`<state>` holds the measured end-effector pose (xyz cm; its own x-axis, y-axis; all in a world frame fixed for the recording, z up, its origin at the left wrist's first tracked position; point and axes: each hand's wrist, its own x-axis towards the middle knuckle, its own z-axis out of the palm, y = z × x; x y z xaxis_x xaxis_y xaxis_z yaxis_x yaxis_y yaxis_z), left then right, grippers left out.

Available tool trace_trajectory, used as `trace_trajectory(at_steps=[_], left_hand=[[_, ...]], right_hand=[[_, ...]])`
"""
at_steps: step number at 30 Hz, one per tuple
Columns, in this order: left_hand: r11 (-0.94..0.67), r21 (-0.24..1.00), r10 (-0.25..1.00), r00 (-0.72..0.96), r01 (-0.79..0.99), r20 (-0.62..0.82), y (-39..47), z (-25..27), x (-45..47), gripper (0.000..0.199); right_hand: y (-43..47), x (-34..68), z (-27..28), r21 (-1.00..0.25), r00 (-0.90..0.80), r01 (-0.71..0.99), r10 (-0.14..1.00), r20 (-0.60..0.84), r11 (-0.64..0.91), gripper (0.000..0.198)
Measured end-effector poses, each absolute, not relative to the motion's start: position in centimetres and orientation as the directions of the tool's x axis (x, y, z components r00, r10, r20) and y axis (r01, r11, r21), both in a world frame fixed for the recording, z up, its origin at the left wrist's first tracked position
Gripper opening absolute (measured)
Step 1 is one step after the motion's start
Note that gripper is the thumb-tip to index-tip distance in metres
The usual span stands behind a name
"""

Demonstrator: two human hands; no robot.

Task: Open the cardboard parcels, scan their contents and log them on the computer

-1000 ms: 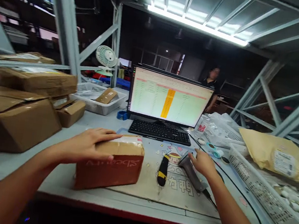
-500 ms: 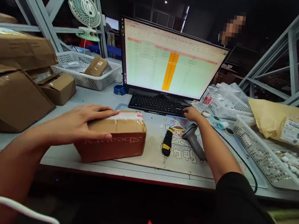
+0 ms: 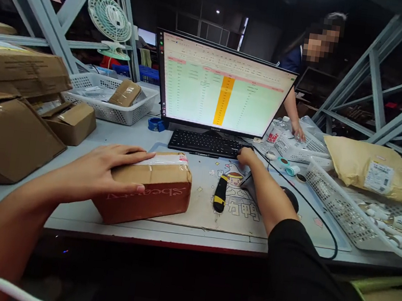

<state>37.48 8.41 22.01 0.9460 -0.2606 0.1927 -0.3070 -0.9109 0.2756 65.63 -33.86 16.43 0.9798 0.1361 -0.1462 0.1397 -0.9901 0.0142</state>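
Observation:
My left hand [image 3: 113, 168] is closed over a taped cardboard box [image 3: 145, 202], fingers along its top and thumb against the reddish printed front. A white label strip runs along the top of the box. My right hand [image 3: 246, 156] is at the right end of a black keyboard [image 3: 202, 143], fingers bent over the keys and holding nothing; the fingertips are partly hidden. Beneath that forearm sits a grey handheld scanner [image 3: 249, 184], mostly covered. A black-and-yellow handled tool [image 3: 221, 193] lies on the printed desk mat [image 3: 197, 219] between box and scanner.
A monitor [image 3: 193, 95] with a spreadsheet stands behind the keyboard. Cardboard boxes [image 3: 10, 135] and a white basket [image 3: 128, 113] are at left. Another basket [image 3: 341, 208] and a padded parcel [image 3: 354, 166] are at right. A co-worker's hand [image 3: 299, 131] reaches into a rear basket.
The highlighted spreadsheet cell has shifted right and down. A co-worker has leaned into view, with a hand at the rear right basket. My right forearm covers more of the scanner; the box stays put.

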Motion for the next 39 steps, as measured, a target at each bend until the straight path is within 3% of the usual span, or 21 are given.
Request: trace_trajectory(at_steps=[6,12,17,19,21,24,26,30,34,39], left_hand=[[-0.911,0.273,-0.26,0.945,-0.309,0.201,8.5,22.0,37.5,0.091],[-0.916,0.27,-0.256,0.949,-0.299,0.183,8.0,22.5,37.5,0.098],[-0.868,0.37,-0.247,0.934,-0.332,0.258,7.6,22.5,37.4,0.089],[-0.808,0.462,-0.178,0.9,-0.365,0.398,7.3,22.0,36.9,0.082],[-0.733,0.543,-0.02,0.812,-0.408,0.583,6.9,20.9,36.1,0.077],[-0.607,0.639,0.219,0.674,-0.472,0.706,6.2,18.2,35.0,0.088],[-0.492,0.714,0.287,0.682,-0.498,0.673,6.0,15.9,34.5,0.112],[-0.28,0.871,0.268,0.839,-0.403,0.474,6.5,11.6,34.1,0.147],[-0.248,0.94,0.226,0.93,-0.234,0.291,7.5,9.0,34.3,0.148],[-0.237,0.951,0.19,0.95,-0.2,0.247,7.4,8.7,34.1,0.142]], right_hand=[[-32.0,64.4,17.8,0.002,0.972,0.163,0.16,-0.172,-0.987,0.042],[-29.4,57.5,18.2,0.005,0.912,0.354,0.344,-0.221,-0.935,0.043],[-27.8,49.6,16.2,-0.015,0.889,0.415,0.409,-0.205,-0.91,0.064],[-27.6,47.7,15.5,-0.031,0.903,0.396,0.395,-0.167,-0.918,0.071],[-27.6,46.8,15.0,-0.066,0.913,0.376,0.382,-0.145,-0.924,0.078],[-27.6,46.6,14.8,-0.161,0.919,0.355,0.376,-0.122,-0.921,0.076],[-27.7,46.8,15.0,-0.262,0.921,0.338,0.375,-0.107,-0.904,0.065],[-28.0,47.8,16.2,-0.526,0.904,0.291,0.41,-0.121,-0.799,0.044],[-27.9,48.7,17.8,-0.721,0.885,0.243,0.453,-0.109,-0.649,0.032],[-28.1,49.2,20.6,-0.81,0.855,0.252,0.513,-0.07,-0.529,0.043]])
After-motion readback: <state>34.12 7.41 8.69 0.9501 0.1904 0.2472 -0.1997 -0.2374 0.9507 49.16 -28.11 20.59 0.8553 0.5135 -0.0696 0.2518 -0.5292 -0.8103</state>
